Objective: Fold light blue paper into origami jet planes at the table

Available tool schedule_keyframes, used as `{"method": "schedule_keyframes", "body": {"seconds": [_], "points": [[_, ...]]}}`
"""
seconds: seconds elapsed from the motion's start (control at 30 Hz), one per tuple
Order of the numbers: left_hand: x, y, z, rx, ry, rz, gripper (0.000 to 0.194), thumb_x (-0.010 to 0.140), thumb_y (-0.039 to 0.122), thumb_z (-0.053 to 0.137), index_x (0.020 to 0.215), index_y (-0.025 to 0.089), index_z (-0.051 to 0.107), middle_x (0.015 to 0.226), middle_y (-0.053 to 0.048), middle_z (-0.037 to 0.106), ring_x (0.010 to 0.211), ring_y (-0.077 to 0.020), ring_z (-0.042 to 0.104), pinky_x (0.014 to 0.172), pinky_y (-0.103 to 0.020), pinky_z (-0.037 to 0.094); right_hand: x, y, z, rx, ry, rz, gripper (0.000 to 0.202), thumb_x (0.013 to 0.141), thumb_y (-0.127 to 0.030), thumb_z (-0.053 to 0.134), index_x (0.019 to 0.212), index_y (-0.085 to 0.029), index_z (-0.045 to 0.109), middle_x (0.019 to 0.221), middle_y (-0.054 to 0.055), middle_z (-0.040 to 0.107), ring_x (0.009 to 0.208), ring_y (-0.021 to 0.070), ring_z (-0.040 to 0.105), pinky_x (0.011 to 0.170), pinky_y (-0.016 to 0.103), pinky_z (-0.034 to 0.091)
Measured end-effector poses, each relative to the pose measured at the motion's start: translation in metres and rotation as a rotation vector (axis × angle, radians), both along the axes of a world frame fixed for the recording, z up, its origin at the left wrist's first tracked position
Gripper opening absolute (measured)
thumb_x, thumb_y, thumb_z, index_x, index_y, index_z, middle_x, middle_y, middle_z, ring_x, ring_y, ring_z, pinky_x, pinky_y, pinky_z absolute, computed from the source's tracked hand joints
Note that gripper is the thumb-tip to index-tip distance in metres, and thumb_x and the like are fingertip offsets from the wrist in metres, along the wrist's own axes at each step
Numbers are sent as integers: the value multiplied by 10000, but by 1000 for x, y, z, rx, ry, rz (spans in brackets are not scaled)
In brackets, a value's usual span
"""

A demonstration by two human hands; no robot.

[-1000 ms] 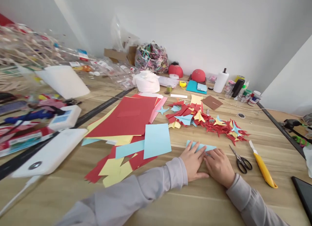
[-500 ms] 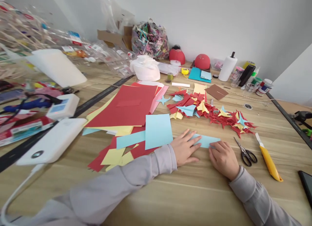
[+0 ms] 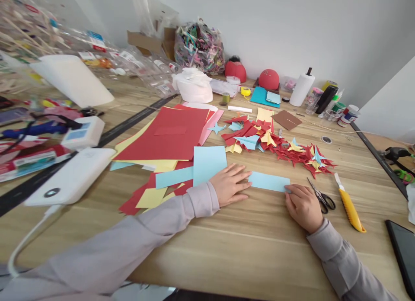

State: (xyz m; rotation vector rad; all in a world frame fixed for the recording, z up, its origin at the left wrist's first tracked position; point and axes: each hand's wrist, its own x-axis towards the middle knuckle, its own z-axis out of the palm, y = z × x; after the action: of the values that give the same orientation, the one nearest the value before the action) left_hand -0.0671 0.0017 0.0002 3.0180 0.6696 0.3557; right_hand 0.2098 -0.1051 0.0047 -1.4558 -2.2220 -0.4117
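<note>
A light blue paper strip (image 3: 269,181) lies on the wooden table between my hands. My left hand (image 3: 228,186) rests flat with fingers spread, its fingertips at the strip's left end; whether they touch it I cannot tell. At the strip's right end, the thumb and fingers of my right hand (image 3: 304,208) are closed on its corner. A larger light blue sheet (image 3: 209,162) lies just behind my left hand, overlapping another blue strip (image 3: 174,177). Black-handled scissors (image 3: 324,199) lie beside my right hand, partly hidden by it.
Farther right are a yellow utility knife (image 3: 350,208) and a black phone (image 3: 402,253). Folded paper stars (image 3: 269,139) are heaped behind the strip. Red sheets (image 3: 165,141) are stacked to the left, near a white power bank (image 3: 69,175) with a cable.
My left hand has slid left off the strip, baring its left part. My right hand stays at the right end. The view has shifted slightly.
</note>
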Motion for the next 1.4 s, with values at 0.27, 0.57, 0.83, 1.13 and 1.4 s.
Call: {"method": "schedule_keyframes", "body": {"seconds": [0.27, 0.57, 0.83, 1.13, 1.4], "points": [[33, -7, 7, 143, -44, -16, 233, 852, 265, 514, 997, 151, 656, 1265, -100, 554, 1202, -280, 451, 1015, -444, 362, -4, 5, 1, -17, -5, 12, 191, 828, -181, 541, 658, -171, 625, 836, 60, 698, 828, 182, 595, 777, 324, 408], [82, -16, -4, 233, 2, -43, 274, 893, 138, 382, 765, 113, 623, 722, -86, 599, 733, -215, 567, 587, -335, 426, -24, 17, 6, -85, -106, 50, 144, 871, -222, 498, 872, -165, 631, 849, 70, 632, 820, 181, 531, 757, 317, 358], [79, -11, -10, 395, -211, -21, 288, 873, 85, 369, 666, 122, 565, 647, -73, 558, 633, -179, 518, 572, -334, 374, -38, 43, 1, -17, -116, 142, 256, 873, -106, 406, 700, -155, 588, 700, 56, 578, 694, 163, 464, 698, 311, 341], [62, 7, -1, 570, -354, -114, 202, 852, 98, 452, 717, 118, 601, 700, -81, 622, 726, -175, 563, 636, -323, 427, -33, 42, 4, 65, -78, 132, 151, 827, -84, 486, 791, -161, 610, 742, 46, 641, 761, 158, 536, 739, 320, 357], [33, 35, 7, 538, -440, -4, 201, 856, 121, 434, 756, 155, 604, 745, -67, 660, 756, -165, 601, 659, -325, 452, -21, 41, 3, 153, -50, 60, 139, 820, -81, 512, 797, -163, 621, 783, 51, 675, 754, 155, 566, 723, 316, 379]]}}
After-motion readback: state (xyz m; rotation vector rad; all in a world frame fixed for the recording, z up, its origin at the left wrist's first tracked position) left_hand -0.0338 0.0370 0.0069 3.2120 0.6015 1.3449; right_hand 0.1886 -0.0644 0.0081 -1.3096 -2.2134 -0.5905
